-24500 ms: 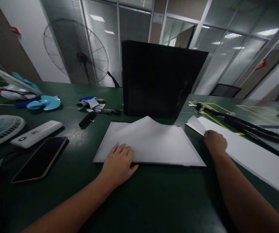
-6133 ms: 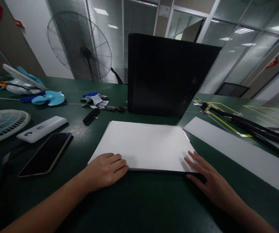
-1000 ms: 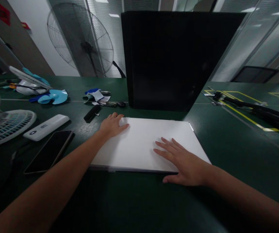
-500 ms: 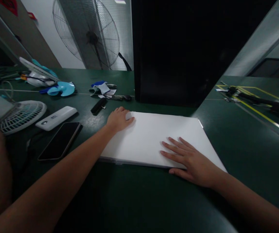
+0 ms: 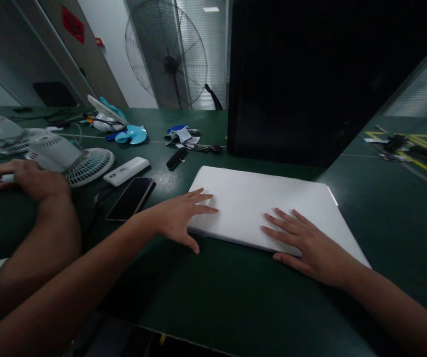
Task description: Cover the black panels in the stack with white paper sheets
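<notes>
A flat white rectangular panel (image 5: 243, 198) lies on the green table (image 5: 217, 292). My left hand (image 5: 180, 215) rests at the panel's left end, fingers spread over its surface and thumb off the near edge. Near the panel's right part, my right hand (image 5: 306, 243) lies with its fingers spread on the white surface and its thumb by the near edge. Neither hand holds anything. Behind the panel stands a large black screen-like object (image 5: 295, 89).
Left of the panel lie a phone (image 5: 131, 198), a white power bank (image 5: 126, 171) and a small black item (image 5: 177, 158). Farther left, another person's hands (image 5: 31, 178) are beside a white fan part (image 5: 90, 167). Blue fan blades (image 5: 132, 134) lie behind.
My left hand has moved from the panel's far left corner toward its near left edge, with fingers now spread. The view has turned left, bringing the other person's hands into sight.
</notes>
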A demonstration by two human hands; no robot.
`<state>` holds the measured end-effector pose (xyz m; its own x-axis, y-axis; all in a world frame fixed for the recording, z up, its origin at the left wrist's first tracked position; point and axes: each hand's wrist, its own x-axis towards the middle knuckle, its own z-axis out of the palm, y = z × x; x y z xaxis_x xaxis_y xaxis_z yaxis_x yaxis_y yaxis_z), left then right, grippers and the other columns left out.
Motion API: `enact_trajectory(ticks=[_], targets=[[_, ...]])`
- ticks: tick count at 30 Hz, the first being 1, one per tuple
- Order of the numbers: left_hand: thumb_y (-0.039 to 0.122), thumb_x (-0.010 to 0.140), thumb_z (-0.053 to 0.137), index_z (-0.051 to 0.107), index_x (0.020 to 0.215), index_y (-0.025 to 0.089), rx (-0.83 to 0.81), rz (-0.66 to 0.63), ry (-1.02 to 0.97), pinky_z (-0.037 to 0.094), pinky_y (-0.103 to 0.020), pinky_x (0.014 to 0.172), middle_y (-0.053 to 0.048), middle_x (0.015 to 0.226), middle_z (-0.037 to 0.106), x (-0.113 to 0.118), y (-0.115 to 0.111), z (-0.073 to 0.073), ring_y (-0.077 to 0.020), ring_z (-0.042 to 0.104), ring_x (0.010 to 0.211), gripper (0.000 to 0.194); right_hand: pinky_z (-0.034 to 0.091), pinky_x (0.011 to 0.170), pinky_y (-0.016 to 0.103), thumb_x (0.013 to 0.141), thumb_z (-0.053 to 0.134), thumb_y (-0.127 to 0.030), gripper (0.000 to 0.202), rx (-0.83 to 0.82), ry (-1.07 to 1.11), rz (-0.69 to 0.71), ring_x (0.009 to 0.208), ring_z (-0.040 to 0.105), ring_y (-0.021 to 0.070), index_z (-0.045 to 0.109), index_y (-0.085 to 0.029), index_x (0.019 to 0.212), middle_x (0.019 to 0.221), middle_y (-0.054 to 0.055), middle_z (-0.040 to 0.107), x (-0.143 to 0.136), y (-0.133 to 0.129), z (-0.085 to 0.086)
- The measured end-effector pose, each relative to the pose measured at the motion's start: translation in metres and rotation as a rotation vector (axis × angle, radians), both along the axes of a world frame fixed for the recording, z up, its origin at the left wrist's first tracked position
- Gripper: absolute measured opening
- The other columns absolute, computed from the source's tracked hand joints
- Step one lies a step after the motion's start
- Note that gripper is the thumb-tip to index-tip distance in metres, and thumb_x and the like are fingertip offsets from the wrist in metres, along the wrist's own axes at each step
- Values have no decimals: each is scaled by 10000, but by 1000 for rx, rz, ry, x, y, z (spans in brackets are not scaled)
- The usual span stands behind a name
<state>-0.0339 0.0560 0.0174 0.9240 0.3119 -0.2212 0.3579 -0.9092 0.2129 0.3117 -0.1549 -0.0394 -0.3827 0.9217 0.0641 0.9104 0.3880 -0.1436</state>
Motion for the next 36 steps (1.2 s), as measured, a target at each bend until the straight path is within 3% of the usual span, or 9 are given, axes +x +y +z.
enact_trajectory(ticks=[6,10,13,16,20,24,28,36], targets=[[629,744,822,550,1457,401,-23,93,-71,266,-554,1245,-6,1640,405,-22,7,-1,-342,337,1526,796,265,1223,660,980,543,-588,582,-9,75,-33,1506,319,330,452,-430,1533,1618,-28,371,-1,-1,12],[595,811,787,556,1451,405,-58,110,-126,267,-547,1250,8,1632,416,-33,10,-10,-313,350,1525,707,402,1147,602,989,491,-614,522,-15,98,-148,1344,523,320,630,-330,1405,1442,46,590,-4,27,25],[607,823,774,550,1455,413,-67,106,-176,258,-537,1258,13,1634,409,-38,10,-17,-298,331,1535,698,434,1122,545,1012,450,-592,537,-30,94,-207,1289,554,300,642,-258,1387,1402,83,609,-14,79,30],[624,822,768,553,1453,408,-65,104,-189,258,-539,1258,12,1631,415,-39,9,-20,-298,327,1537,701,431,1128,486,1036,454,-516,518,-3,102,-231,1314,525,278,593,-203,1426,1459,121,549,-34,147,28],[630,831,755,554,1453,406,-65,117,-183,271,-551,1251,21,1639,400,-40,8,-18,-302,306,1545,691,459,1086,509,1021,550,-454,455,41,108,-275,1271,545,266,583,-173,1378,1399,133,561,-67,232,22],[673,830,730,555,1458,397,-77,125,-223,271,-553,1253,20,1642,393,-42,7,-19,-311,291,1550,708,510,1019,490,996,608,-453,409,54,89,-270,1187,588,244,612,-172,1293,1313,108,597,-95,281,19],[692,838,707,592,1430,385,-82,121,-275,267,-541,1257,12,1623,429,-43,9,-24,-313,308,1543,676,515,1004,468,1000,598,-453,378,64,37,-240,1153,596,230,629,-172,1252,1278,103,609,-108,292,17],[696,785,759,653,1359,386,-123,172,-348,302,-572,1226,-2,1586,483,-43,10,-32,-343,354,1507,662,448,1047,460,1045,446,-418,408,120,-22,-258,1212,521,278,689,-151,1234,1269,156,595,-124,275,9]])
